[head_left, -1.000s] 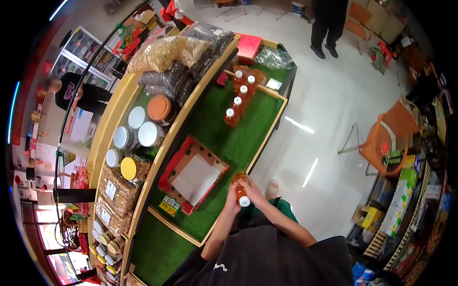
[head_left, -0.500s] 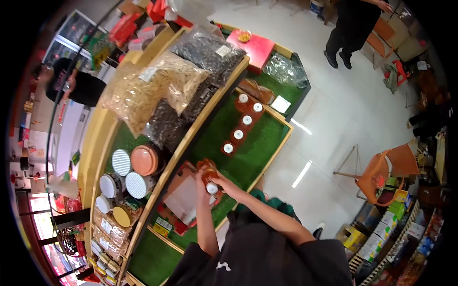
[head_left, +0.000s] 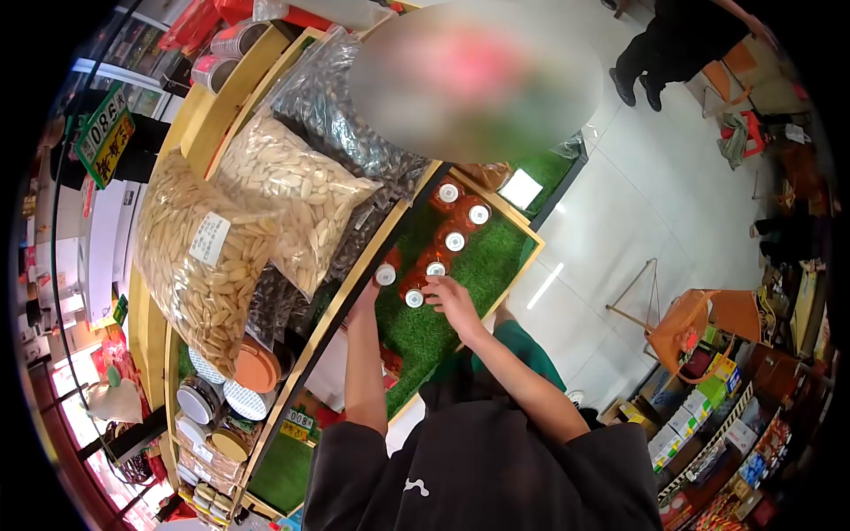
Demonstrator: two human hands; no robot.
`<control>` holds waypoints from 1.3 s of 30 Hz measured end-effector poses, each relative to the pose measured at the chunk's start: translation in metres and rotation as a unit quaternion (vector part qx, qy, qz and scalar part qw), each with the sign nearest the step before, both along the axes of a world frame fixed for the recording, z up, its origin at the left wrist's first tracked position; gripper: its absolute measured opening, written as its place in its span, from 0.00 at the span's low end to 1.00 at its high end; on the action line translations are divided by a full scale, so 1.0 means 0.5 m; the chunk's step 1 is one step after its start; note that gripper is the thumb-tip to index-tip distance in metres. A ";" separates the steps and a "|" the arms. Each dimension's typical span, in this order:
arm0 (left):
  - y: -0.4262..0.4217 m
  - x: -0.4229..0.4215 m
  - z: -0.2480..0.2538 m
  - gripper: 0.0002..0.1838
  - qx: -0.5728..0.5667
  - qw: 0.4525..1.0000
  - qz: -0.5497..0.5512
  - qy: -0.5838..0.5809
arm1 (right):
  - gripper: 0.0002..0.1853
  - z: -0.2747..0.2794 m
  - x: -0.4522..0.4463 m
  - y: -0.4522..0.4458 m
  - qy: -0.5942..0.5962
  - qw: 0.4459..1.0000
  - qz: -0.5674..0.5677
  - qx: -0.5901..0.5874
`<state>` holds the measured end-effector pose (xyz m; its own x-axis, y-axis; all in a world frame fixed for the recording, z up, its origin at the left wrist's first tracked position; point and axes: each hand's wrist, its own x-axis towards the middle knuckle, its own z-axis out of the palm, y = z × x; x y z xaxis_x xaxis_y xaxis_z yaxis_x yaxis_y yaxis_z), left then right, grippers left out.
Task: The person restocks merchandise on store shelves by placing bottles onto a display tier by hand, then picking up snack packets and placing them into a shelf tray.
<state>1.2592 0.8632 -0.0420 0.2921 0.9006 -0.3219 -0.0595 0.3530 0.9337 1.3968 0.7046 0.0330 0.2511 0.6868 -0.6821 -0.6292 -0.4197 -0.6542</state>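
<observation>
My left hand point(head_left: 362, 301) is closed around a white-capped jar with reddish-brown contents point(head_left: 388, 257), at the left of the green turf tray point(head_left: 482, 265). The shelf edge partly hides that hand. My right hand point(head_left: 455, 307) has its fingers spread beside the nearest standing jar point(head_left: 413, 298), with fingertips close to the cap of the one behind point(head_left: 435, 270). Whether those fingertips touch either jar I cannot tell. More jars of the same kind point(head_left: 455, 241) stand in a row reaching to the back of the tray.
Clear bags of pale seeds point(head_left: 208, 265) and dark seeds point(head_left: 341, 97) lie on the raised shelf at left. Lidded tubs point(head_left: 257, 365) stand below them. A wooden rim point(head_left: 516, 276) borders the tray. An orange chair point(head_left: 682, 327) and a person point(head_left: 673, 44) are at right.
Both hands have moved away from my body, toward the row. The jar that both held is now in my left hand beside the row, and my right hand has let go of it.
</observation>
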 end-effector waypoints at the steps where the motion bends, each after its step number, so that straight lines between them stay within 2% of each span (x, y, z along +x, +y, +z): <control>1: 0.013 0.021 -0.002 0.26 0.002 1.000 -0.027 0.004 | 0.20 0.004 0.017 0.005 -0.028 0.999 -0.011 0.031; 3: 0.041 0.066 -0.009 0.26 -0.037 0.997 -0.060 0.034 | 0.18 0.009 0.054 0.013 -0.050 0.997 -0.022 0.059; 5: 0.053 0.107 -0.030 0.26 -0.094 0.991 -0.064 0.074 | 0.11 0.009 0.091 0.017 -0.144 0.980 -0.094 0.096; 7: 0.056 0.142 -0.049 0.26 -0.130 0.985 -0.055 0.101 | 0.13 -0.015 0.130 0.017 -0.212 0.962 -0.167 0.044; 9: 0.059 0.166 -0.064 0.26 -0.152 0.980 -0.041 0.122 | 0.18 -0.068 0.178 0.016 -0.175 0.964 -0.198 -0.029; 11: 0.067 0.182 -0.067 0.26 -0.167 0.975 -0.023 0.142 | 0.25 -0.074 0.232 0.032 -0.112 0.971 -0.181 -0.110; 13: 0.076 0.195 -0.068 0.26 -0.177 0.971 -0.005 0.162 | 0.38 -0.098 0.274 0.059 -0.053 0.975 -0.156 -0.146; 16: 0.084 0.208 -0.070 0.26 -0.189 0.964 0.018 0.187 | 0.42 -0.130 0.306 0.091 0.012 0.977 -0.143 -0.157; 18: 0.087 0.217 -0.070 0.26 -0.191 0.961 0.030 0.199 | 0.47 -0.149 0.320 0.103 0.055 0.989 -0.092 -0.105; 26: 0.082 0.254 -0.076 0.26 -0.202 0.951 0.068 0.225 | 0.42 -0.221 0.327 0.112 0.026 0.993 -0.034 -0.110; 32: 0.085 0.257 -0.067 0.27 -0.205 0.947 0.087 0.232 | 0.41 -0.199 0.341 0.116 0.046 0.994 0.002 -0.100; 39: 0.072 0.264 -0.065 0.27 -0.209 0.944 0.114 0.229 | 0.39 -0.215 0.333 0.119 0.009 0.993 0.015 -0.118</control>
<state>1.3911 0.8992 -0.0746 -0.1496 0.6891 -0.7091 0.1982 0.7235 0.6613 1.5633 0.7641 -0.0747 0.2182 0.5139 -0.8296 -0.6248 -0.5795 -0.5233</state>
